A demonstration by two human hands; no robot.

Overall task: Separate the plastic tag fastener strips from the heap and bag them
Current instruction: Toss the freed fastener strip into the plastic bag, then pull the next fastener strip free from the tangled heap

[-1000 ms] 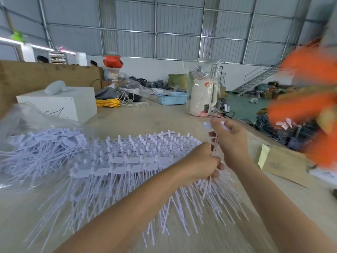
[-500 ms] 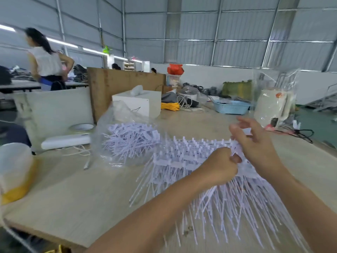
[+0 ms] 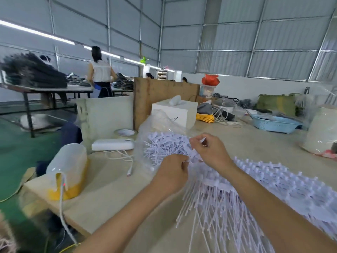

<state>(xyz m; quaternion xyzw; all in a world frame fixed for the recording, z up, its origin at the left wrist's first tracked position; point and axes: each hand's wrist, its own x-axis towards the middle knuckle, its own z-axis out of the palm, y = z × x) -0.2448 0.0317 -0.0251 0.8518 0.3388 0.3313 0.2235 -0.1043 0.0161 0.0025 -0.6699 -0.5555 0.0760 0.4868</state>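
The view has been turned further to the left than half a second ago, so more of the room on that side is now seen: a far table with dark cloth (image 3: 32,73) piled on it and a person (image 3: 100,73) standing with their back turned. The heap of strips (image 3: 255,194) has been shifted to the right side of the view. The hands have been moved over to the clear bag (image 3: 164,137).

The strips are thin, white and plastic, with many little stems sticking out like a comb. They are spread in a wide fan on the bench (image 3: 113,189), below and to the right of the hands. More strips are held inside the clear bag, just behind the hands.

One strip (image 3: 196,152) is pinched by both hands. The left hand (image 3: 173,173) is curled into a fist around its lower end. The right hand (image 3: 212,152) is closed on its upper end with finger and thumb.

The strip is mostly hidden by the fingers. The heap is cut off at the right edge. The picture is blurred, so single stems cannot be told apart. A white and yellow thing (image 3: 68,170) at the bench corner cannot be made out.
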